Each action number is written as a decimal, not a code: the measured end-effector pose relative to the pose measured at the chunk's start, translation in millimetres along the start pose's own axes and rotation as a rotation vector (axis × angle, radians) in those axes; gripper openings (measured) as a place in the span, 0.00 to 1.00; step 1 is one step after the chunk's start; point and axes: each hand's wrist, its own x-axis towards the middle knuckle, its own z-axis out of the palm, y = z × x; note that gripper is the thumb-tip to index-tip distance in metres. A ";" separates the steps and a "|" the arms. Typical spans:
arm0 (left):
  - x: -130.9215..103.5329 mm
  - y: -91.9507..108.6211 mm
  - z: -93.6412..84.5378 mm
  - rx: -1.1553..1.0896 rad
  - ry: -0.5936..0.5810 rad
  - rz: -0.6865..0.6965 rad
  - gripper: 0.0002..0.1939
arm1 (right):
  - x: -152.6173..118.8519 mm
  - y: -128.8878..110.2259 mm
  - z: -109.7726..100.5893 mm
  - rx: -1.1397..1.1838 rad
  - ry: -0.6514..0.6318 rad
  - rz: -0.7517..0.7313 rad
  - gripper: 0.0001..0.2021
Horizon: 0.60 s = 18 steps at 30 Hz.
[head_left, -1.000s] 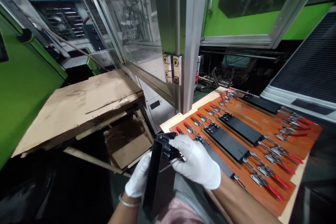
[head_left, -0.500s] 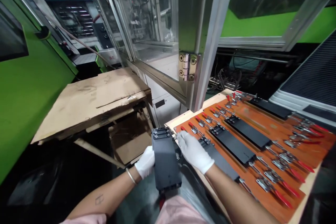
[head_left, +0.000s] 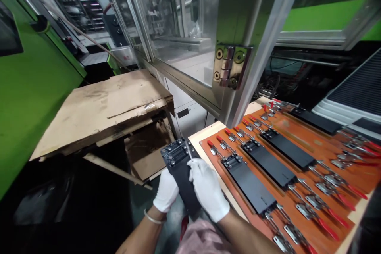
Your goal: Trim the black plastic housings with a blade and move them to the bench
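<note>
My left hand [head_left: 166, 191], in a white glove, is closed around the left side of a long black rectangular panel [head_left: 185, 190]. The panel is tilted in front of my body, and its far end carries raised fittings with small metal parts. My right hand [head_left: 206, 188], also gloved, lies over the panel's right side. Its fingers pinch a thin pale rod-like tool [head_left: 189, 152] that points up by the fittings; the exact kind of tool does not show.
On the right, an orange fixture board [head_left: 285, 202] bears several similar black panels [head_left: 251, 186] and red-handled toggle clamps [head_left: 321, 222]. A cardboard-topped table [head_left: 104, 99] stands left. Ahead, a metal-framed door [head_left: 228, 101] with a hinge juts out above the board's edge.
My right hand has moved from the board's edge onto the panel, and the thin tool now shows in its fingers. The panel's far end has swung left, and the view has shifted slightly.
</note>
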 end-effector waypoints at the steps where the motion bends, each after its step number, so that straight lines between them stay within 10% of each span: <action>1: 0.0 -0.5 0.6 0.017 0.008 -0.001 0.10 | -1.3 -1.4 -0.5 -0.007 -0.023 -0.012 0.16; 18: 0.8 0.2 23.2 0.179 -0.004 0.081 0.11 | -9.8 3.0 -22.4 0.020 -0.105 0.009 0.13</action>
